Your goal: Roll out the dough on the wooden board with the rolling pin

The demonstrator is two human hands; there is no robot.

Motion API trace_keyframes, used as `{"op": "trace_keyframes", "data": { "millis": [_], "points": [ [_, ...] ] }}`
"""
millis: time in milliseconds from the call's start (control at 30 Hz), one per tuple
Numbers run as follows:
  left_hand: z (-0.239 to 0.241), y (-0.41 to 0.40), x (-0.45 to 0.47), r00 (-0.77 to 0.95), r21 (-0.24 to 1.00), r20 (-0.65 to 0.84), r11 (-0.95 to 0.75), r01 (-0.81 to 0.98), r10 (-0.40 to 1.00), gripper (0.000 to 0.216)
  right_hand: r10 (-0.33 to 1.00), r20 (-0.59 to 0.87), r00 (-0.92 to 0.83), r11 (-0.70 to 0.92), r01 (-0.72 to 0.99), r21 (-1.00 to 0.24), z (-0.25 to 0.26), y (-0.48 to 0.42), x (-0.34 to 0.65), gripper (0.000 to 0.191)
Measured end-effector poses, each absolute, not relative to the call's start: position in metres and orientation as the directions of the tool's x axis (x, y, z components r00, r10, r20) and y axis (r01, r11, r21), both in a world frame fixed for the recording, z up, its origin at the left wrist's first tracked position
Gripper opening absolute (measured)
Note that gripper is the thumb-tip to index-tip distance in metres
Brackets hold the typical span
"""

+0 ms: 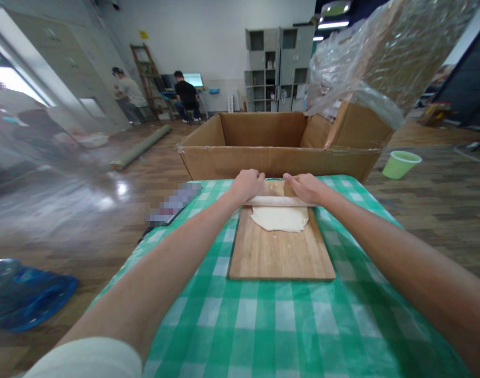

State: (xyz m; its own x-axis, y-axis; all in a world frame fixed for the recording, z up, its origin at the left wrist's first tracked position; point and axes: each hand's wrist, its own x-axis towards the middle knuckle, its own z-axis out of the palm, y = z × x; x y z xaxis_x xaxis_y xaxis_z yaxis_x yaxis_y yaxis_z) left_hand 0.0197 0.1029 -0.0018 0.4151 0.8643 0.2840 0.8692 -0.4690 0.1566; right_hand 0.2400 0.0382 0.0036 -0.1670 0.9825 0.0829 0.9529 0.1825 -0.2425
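Note:
A pale wooden rolling pin (278, 201) lies crosswise over the far part of a flat sheet of dough (281, 218). The dough is thin with uneven edges and rests on a wooden board (282, 257). My left hand (248, 185) is closed over the pin's left end, fingers curled on its far side. At the other end, my right hand (305, 187) is closed on the pin with its thumb side toward the middle. Beyond the hands, the rim of some object at the board's far end is mostly hidden.
A green checked cloth (240, 325) covers the table. Toward its left edge lies a flat, blurred-out object (174, 205). Behind the table stands a large open cardboard box (263, 157). A green bucket (401, 164) is on the floor at right. Several people are in the background.

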Motion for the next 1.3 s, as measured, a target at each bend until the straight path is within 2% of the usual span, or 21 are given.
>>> {"op": "trace_keyframes", "data": {
  "millis": [400,867,967,1133,1300],
  "points": [
    [-0.001,0.104,0.021,0.349,0.192,0.291,-0.412,0.891,0.891,0.049,0.981,0.139,-0.139,0.170,0.955,-0.244,0.005,0.046,0.243,0.089],
    [-0.009,0.127,0.025,0.283,0.179,0.308,-0.348,0.920,0.908,0.045,0.980,0.175,-0.097,0.135,0.966,-0.222,-0.002,0.076,0.247,0.085],
    [-0.011,0.130,0.024,0.309,0.151,0.312,-0.368,0.918,0.898,0.044,0.972,0.220,-0.086,0.132,0.970,-0.205,0.002,0.072,0.244,0.083],
    [-0.011,0.129,0.022,0.314,0.111,0.298,-0.359,0.927,0.902,0.042,0.936,0.347,0.052,0.005,0.987,-0.162,0.010,0.051,0.244,0.077],
    [-0.007,0.125,0.023,0.323,0.106,0.319,-0.372,0.922,0.891,0.040,0.962,0.266,-0.069,0.092,0.993,-0.074,0.004,0.036,0.253,0.073]
  ]
}}
